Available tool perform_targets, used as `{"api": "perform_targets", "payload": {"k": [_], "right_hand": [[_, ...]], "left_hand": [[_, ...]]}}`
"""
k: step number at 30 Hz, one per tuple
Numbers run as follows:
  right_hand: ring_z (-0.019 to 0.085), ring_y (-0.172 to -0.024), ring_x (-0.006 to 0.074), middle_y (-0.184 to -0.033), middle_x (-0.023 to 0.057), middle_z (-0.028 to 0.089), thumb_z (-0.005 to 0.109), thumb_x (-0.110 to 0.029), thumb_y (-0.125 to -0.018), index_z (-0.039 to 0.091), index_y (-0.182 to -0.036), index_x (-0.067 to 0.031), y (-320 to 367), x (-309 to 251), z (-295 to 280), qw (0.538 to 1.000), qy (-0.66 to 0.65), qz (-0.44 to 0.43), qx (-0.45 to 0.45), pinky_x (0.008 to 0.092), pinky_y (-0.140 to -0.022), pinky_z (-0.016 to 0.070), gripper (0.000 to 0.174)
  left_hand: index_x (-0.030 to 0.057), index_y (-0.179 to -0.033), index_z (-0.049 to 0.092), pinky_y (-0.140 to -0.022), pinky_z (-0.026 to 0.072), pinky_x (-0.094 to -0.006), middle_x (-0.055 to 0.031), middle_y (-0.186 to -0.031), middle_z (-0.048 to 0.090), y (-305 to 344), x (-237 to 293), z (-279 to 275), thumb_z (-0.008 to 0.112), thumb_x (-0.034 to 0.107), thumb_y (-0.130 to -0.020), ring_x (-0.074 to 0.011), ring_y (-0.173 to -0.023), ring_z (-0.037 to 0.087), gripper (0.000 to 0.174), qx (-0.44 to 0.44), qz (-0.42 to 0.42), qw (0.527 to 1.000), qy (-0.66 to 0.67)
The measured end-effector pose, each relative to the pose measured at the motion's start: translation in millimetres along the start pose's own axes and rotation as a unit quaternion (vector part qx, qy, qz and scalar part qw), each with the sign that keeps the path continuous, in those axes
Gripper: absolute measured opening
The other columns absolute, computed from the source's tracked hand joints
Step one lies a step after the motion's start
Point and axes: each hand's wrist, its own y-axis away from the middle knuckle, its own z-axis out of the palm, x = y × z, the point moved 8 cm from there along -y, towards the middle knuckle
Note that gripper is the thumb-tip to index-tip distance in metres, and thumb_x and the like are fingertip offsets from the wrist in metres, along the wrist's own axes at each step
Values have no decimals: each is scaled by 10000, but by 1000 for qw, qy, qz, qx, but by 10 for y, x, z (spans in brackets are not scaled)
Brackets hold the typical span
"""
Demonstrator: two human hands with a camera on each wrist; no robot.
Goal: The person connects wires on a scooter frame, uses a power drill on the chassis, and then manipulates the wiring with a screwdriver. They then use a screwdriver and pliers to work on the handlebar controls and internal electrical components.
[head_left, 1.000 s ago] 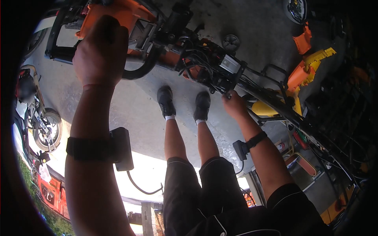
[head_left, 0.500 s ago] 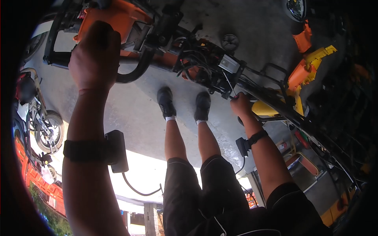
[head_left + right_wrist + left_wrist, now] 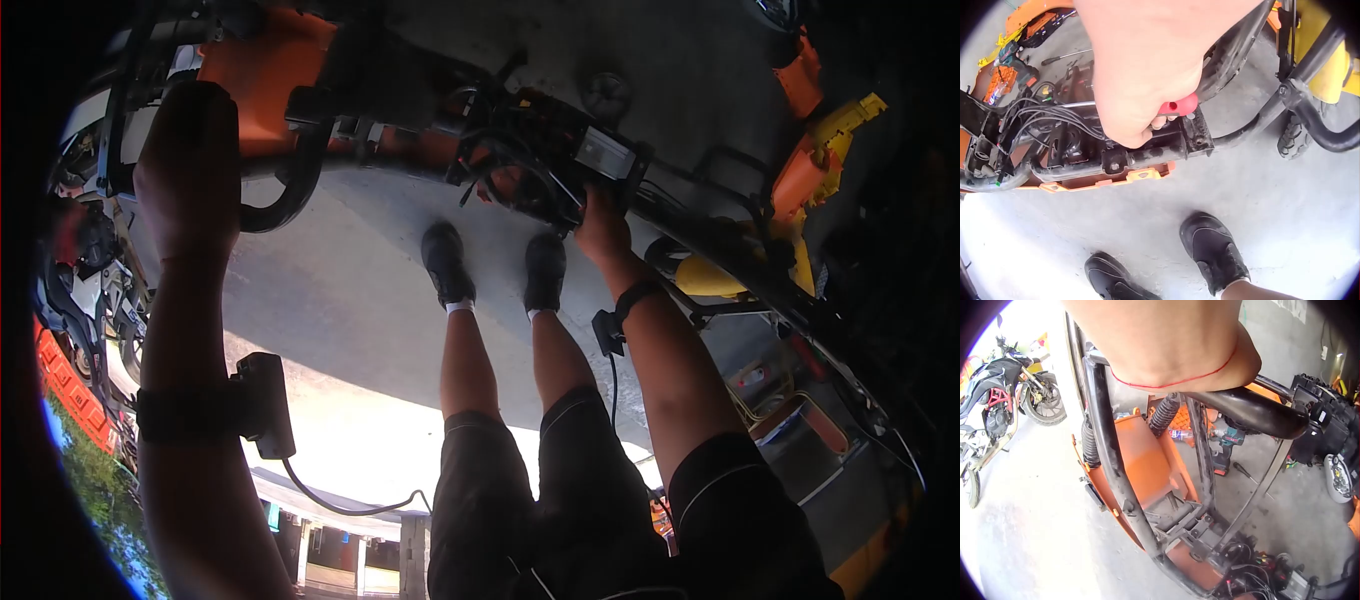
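Note:
My left hand point(image 3: 188, 170) grips the black tube frame point(image 3: 285, 205) of a stripped vehicle, at its far left. In the left wrist view the wrist, with a red string round it, lies over the bent tube; the fingers are hidden. My right hand point(image 3: 603, 232) holds a screwdriver point(image 3: 1180, 107) by its red handle, close over the frame's lower rail. Its metal shaft points left across a bundle of black cables point(image 3: 1054, 119). Beside that hand sits a silver box point(image 3: 605, 152) among wiring. An orange fender point(image 3: 1141, 462) hangs between two black spring shocks.
A cordless drill point(image 3: 1229, 447) and another screwdriver point(image 3: 1246, 472) lie on the concrete floor beyond the frame. Yellow panels point(image 3: 845, 125) lie at the far right. A motorcycle point(image 3: 1007, 394) stands outside at the left. My shoes point(image 3: 1213, 250) are close beside the frame.
The head view has shifted, and the left hand now appears farther left and lower, still on the frame. The right hand has moved up, close in to the wiring beside the silver box, with the screwdriver.

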Motion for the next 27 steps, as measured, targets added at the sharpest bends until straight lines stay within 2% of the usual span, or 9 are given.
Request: {"api": "perform_targets", "payload": {"k": [2,6,8,9,11,14,21,24,27], "right_hand": [[565,-1092,378,-1208,157,514,717,-69,-745,424,-1316,-107,37,-46,-85,1000,-14,-22,4,464,-863,501,643],[575,-1085,357,-1195,152,525,784,-113,-701,441,-1304,-110,0,25,-65,999,-16,-30,-2,457,-836,512,694],[592,-1059,341,-1159,145,545,808,-138,-679,455,-1294,-107,-17,35,-47,998,-12,-58,-22,445,-808,523,710],[592,-1059,341,-1159,145,545,808,-138,-679,455,-1294,-107,-17,52,-50,998,-14,-57,-21,445,-808,523,710],[621,-987,333,-1095,127,569,822,-158,-659,486,-1280,-129,-34,55,-63,998,6,-66,-15,434,-803,535,707],[630,-976,335,-1109,138,568,808,-165,-670,457,-1320,-123,2,-19,-152,993,2,-117,34,440,-794,539,740],[627,-972,296,-1122,151,551,799,-130,-677,401,-1374,-89,30,-99,-193,991,-103,-81,9,419,-795,535,804],[640,-954,280,-1134,150,543,787,-135,-693,413,-1357,-85,141,-143,-296,988,-78,-114,71,413,-776,545,764],[645,-939,271,-1130,150,542,779,-151,-700,427,-1338,-85,267,-174,-391,993,-54,-83,58,401,-759,553,732]], "left_hand": [[60,-946,615,-770,515,-320,-76,-955,626,18,-95,24,614,74,-841,-228,-901,645,106,-16,-90,995,38],[56,-977,636,-787,507,-320,-77,-987,646,22,-80,-4,572,97,-889,-219,-919,653,116,-14,-119,992,45],[75,-948,640,-753,488,-297,-55,-920,643,39,-141,-11,562,173,-899,-188,-816,633,135,11,-145,982,116],[75,-948,640,-753,488,-297,-55,-920,643,41,-169,-9,562,173,-899,-188,-816,633,135,10,-144,983,116],[70,-938,639,-731,490,-290,-47,-890,641,-2,-17,-44,581,131,-880,-154,-802,631,102,8,-11,1000,8],[58,-916,626,-722,492,-289,-47,-896,630,22,-103,-36,601,89,-849,-150,-806,631,78,27,-118,986,110],[57,-906,620,-730,488,-292,-56,-901,632,-4,-30,-32,591,85,-848,-186,-812,635,71,7,-39,998,47],[62,-927,625,-751,488,-306,-61,-897,645,-20,0,-39,581,95,-864,-200,-824,642,84,8,-54,997,62],[63,-952,628,-779,488,-321,-66,-923,656,37,-134,-31,568,113,-879,-220,-852,647,107,0,-185,977,111]]}}
